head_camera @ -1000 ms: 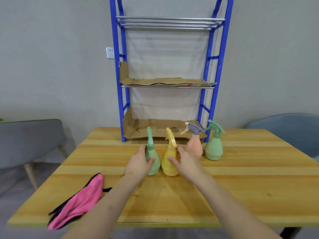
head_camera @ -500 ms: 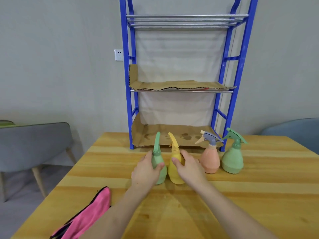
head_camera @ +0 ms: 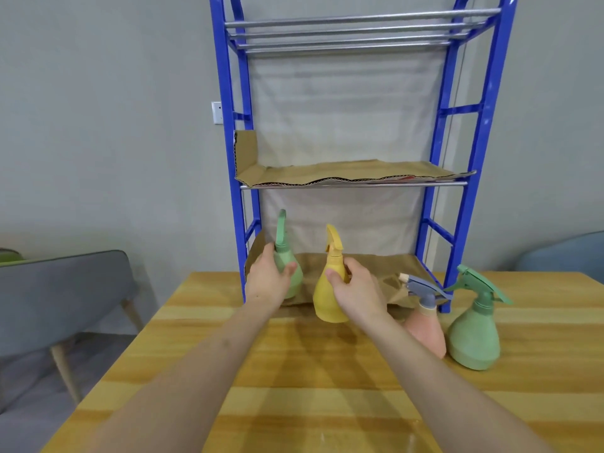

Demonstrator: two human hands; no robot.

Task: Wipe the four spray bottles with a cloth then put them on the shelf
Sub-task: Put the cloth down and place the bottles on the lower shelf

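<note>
Fingers [head_camera: 291,268] gripping green bottle [head_camera: 287,269], yellow bottle [head_camera: 330,295]

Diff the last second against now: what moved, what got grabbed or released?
Both held bottles came up off the table toward the shelf: left hand carries the green bottle, right hand the yellow bottle. Grips were already on; nothing released. The pink bottle and second green bottle stayed put.

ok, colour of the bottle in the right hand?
Yellow bottle, held by the right hand; head view.
</note>
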